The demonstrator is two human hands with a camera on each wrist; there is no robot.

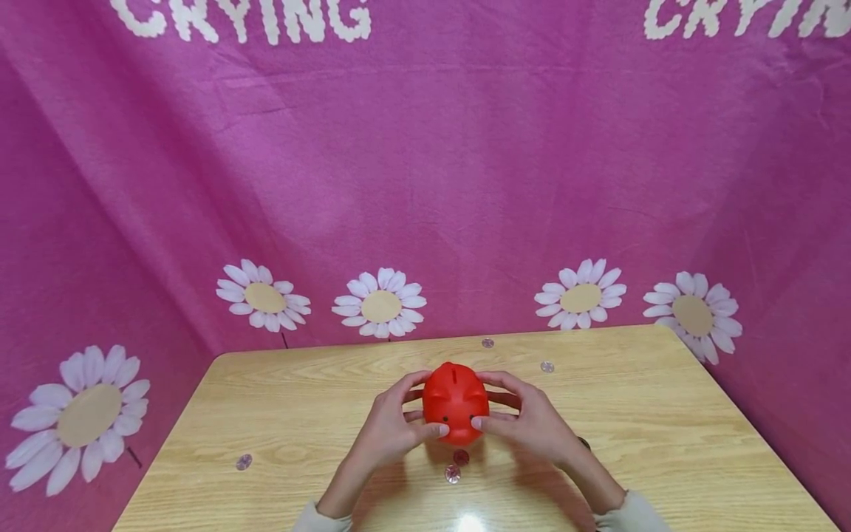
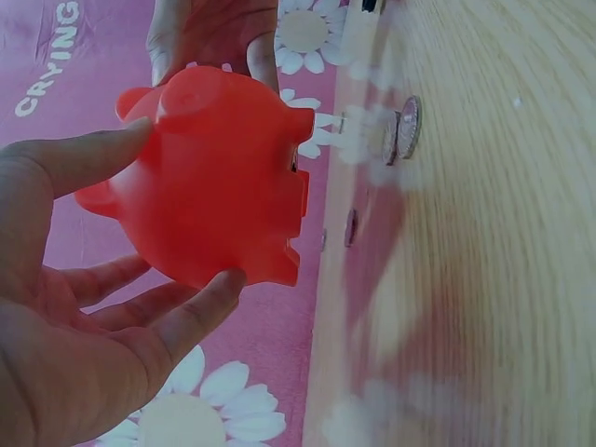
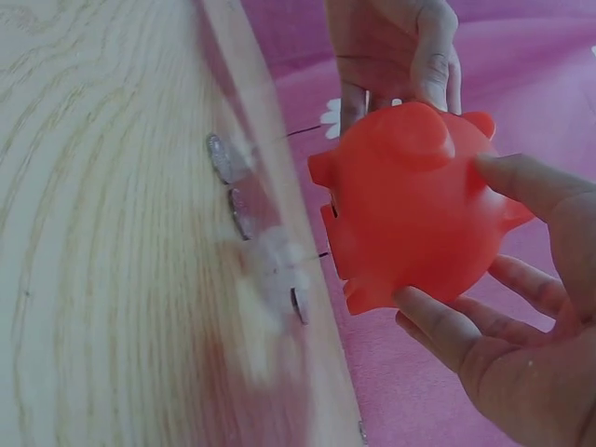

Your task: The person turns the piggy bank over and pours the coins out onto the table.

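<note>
From the head view, both hands cup a red piggy bank (image 1: 456, 403) above the wooden surface (image 1: 665, 428), left hand (image 1: 392, 428) and right hand (image 1: 532, 425) with fingers curled around its sides. Coins (image 1: 453, 473) lie scattered on the surface, so the collecting looks barely begun.

The left wrist view shows fingers (image 2: 200, 312) grasping the bank from beneath, lifted clear.

The right wrist view shows the same grasp, and coins (image 3: 223, 158) lying loose.

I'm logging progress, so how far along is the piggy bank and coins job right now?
Nothing looks done yet: coins still lie loose on the wooden table, such as one by the far edge and two in front. In hand: the left hand and right hand hold the red piggy bank lifted.
</note>
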